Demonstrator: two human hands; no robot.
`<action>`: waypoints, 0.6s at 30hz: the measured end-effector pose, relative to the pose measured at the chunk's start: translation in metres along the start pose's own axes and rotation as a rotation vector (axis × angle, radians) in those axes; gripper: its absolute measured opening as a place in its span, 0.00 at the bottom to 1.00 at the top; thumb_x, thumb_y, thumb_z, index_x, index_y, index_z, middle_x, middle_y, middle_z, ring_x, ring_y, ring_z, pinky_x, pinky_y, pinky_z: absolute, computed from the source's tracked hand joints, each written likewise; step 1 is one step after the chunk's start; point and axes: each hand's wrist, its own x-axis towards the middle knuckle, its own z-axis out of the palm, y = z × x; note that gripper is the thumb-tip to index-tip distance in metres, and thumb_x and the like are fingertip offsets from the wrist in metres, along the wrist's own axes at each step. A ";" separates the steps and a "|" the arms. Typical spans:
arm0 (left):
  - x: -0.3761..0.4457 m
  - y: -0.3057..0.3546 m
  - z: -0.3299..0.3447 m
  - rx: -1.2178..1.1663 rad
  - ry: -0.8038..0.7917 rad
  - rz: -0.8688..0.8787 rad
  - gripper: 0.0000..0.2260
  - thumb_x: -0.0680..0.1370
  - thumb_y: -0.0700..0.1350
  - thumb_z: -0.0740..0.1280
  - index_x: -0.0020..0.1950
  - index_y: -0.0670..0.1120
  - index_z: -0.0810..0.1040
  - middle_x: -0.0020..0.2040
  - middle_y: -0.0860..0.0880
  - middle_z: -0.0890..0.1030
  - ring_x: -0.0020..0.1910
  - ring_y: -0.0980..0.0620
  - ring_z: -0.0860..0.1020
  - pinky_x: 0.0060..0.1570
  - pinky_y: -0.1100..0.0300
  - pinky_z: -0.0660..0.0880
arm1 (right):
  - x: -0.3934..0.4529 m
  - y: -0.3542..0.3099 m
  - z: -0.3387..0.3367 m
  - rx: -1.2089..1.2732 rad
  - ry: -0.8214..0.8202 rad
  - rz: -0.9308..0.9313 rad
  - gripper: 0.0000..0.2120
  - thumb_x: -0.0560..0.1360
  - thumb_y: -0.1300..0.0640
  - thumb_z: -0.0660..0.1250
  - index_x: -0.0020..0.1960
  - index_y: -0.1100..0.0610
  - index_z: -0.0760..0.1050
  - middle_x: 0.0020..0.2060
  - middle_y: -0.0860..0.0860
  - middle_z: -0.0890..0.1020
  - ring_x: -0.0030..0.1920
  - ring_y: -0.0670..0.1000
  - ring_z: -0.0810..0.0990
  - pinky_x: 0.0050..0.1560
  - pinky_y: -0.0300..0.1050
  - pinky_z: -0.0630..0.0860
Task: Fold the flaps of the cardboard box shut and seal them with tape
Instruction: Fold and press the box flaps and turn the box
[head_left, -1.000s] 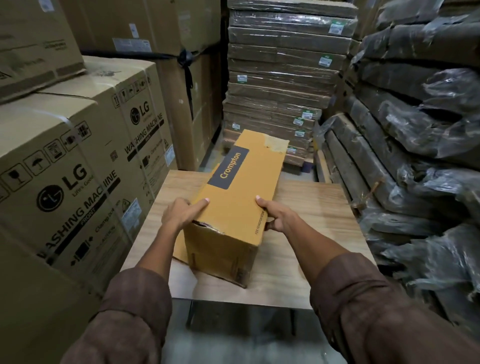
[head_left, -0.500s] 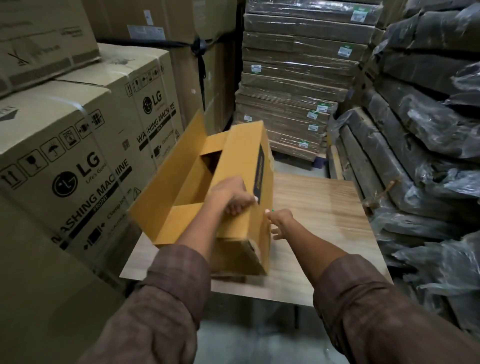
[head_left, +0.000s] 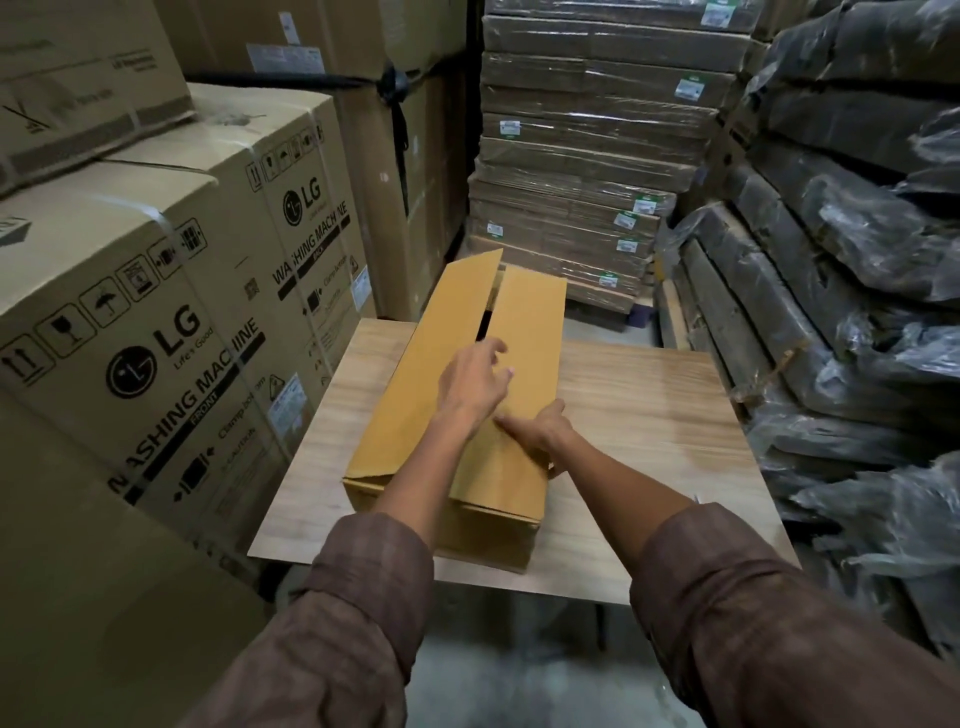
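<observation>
A long yellow-brown cardboard box (head_left: 415, 415) lies on the wooden table (head_left: 649, 426), its length running away from me. Both long top flaps are folded down. The left flap (head_left: 457, 301) still lifts at its far end, with a dark gap along the seam. My left hand (head_left: 475, 387) lies on the left flap near the seam, fingers loosely spread. My right hand (head_left: 540, 434) presses flat on the right flap near the box's right edge, thumb over the side. No tape is in view.
Big LG washing-machine cartons (head_left: 171, 322) stand close on the left. A stack of flat wrapped cartons (head_left: 587, 171) fills the back. Plastic-wrapped bundles (head_left: 831, 270) pile up on the right. The table's near edge (head_left: 519, 584) is just past my sleeves.
The box, on its side with flaps open half a second ago, now lies opening-up with both long flaps folded down. Both hands moved on top of the flaps.
</observation>
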 end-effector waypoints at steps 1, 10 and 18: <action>0.002 -0.010 0.000 0.061 0.060 -0.002 0.20 0.78 0.51 0.71 0.69 0.50 0.75 0.64 0.48 0.79 0.65 0.46 0.75 0.61 0.50 0.72 | 0.001 0.001 0.003 -0.041 0.000 -0.009 0.58 0.71 0.37 0.74 0.80 0.53 0.36 0.75 0.59 0.63 0.70 0.67 0.69 0.50 0.66 0.74; -0.040 -0.085 0.035 0.361 -0.302 0.037 0.26 0.84 0.62 0.45 0.82 0.57 0.50 0.83 0.46 0.44 0.81 0.45 0.41 0.77 0.41 0.38 | 0.016 0.012 -0.003 -0.150 0.128 -0.154 0.54 0.75 0.40 0.71 0.81 0.61 0.38 0.75 0.62 0.66 0.72 0.64 0.68 0.72 0.59 0.67; -0.047 -0.069 0.052 0.490 -0.307 -0.024 0.26 0.84 0.60 0.41 0.82 0.56 0.44 0.83 0.45 0.41 0.81 0.43 0.40 0.77 0.38 0.38 | 0.019 0.012 -0.013 -0.146 0.163 -0.124 0.50 0.74 0.43 0.73 0.80 0.59 0.44 0.73 0.61 0.67 0.72 0.63 0.69 0.71 0.59 0.68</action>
